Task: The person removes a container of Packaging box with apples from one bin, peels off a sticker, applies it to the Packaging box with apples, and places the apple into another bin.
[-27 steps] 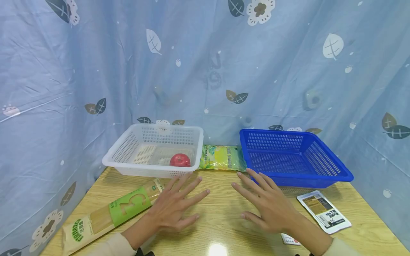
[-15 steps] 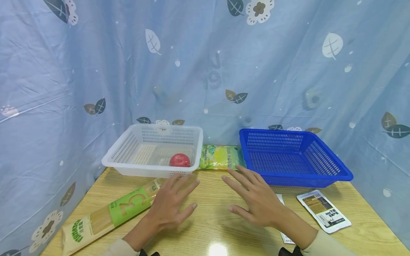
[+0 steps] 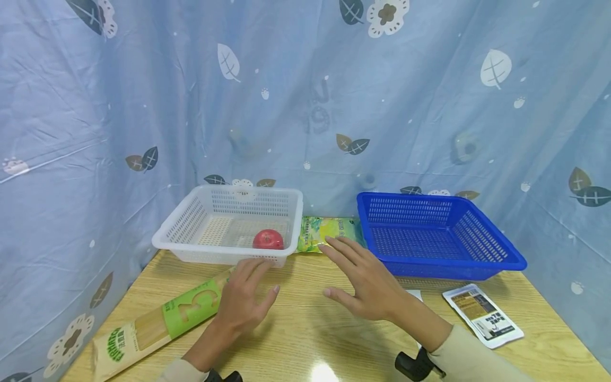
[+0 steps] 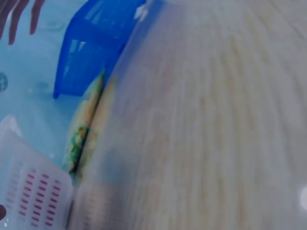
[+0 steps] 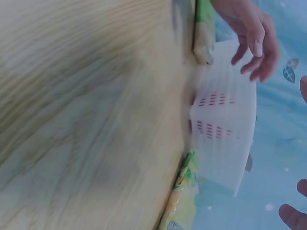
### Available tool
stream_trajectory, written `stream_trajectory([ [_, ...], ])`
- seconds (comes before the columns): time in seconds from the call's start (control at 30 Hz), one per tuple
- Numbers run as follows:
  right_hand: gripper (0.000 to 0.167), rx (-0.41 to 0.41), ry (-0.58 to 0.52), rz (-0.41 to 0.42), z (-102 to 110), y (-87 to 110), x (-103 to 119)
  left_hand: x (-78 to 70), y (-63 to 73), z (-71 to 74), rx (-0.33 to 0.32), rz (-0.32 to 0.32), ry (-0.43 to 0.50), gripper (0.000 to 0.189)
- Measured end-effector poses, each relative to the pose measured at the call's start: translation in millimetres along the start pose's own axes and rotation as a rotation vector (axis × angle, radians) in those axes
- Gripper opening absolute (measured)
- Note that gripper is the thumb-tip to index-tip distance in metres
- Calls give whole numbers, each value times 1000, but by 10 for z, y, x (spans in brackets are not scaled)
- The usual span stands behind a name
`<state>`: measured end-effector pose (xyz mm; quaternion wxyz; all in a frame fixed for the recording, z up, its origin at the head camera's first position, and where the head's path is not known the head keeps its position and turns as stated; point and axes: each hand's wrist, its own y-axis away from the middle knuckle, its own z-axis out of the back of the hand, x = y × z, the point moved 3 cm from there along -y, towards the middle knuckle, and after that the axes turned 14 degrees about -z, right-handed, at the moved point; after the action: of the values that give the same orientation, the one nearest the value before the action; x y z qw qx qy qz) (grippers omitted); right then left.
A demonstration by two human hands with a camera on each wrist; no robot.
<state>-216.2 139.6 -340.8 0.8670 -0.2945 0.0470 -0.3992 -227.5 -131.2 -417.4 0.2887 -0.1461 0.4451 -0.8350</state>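
Left hand [image 3: 244, 298] and right hand [image 3: 364, 280] relaxed, gripping nothing. Green-banded pack [image 3: 190, 309] is near the left hand; low sideways swing could shove it.

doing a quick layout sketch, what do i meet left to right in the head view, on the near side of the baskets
Long pack → left hand → right hand → pouch

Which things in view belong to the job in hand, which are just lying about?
Likely part of the job:
long pack and white basket, near the left hand
yellow-green bag and blue basket, near the right hand
round red item, inside the white basket

Probably just lying about:
flat pouch, far right
white item, mostly hidden
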Motion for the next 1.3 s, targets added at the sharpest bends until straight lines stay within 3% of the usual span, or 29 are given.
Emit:
stream_trajectory([
  [0.27, 77, 42, -165, -80, -70, -194, 42, 185, 60, 55, -300, 201, 109, 17],
  [0.47, 75, 47, -220, -109, -172, -315, 99, 289, 84, 69, -418, 366, 142, 5],
  [0.57, 74, 58, -237, -134, -201, -375, 116, 330, 96, 67, -488, 480, 140, 2],
  [0.7, 74, 88, -283, -167, -222, -454, 142, 397, 114, 63, -620, 653, 166, 6],
  [0.83, 73, 123, -353, -209, -287, -557, 166, 468, 126, 67, -750, 795, 264, 11],
  [1.13, 69, 164, -469, -357, -455, -836, 222, 594, 159, 89, -968, 981, 458, 24],
  [1.3, 68, 196, -635, -428, -525, -965, 259, 653, 165, 102, -1130, 1122, 614, 20],
])
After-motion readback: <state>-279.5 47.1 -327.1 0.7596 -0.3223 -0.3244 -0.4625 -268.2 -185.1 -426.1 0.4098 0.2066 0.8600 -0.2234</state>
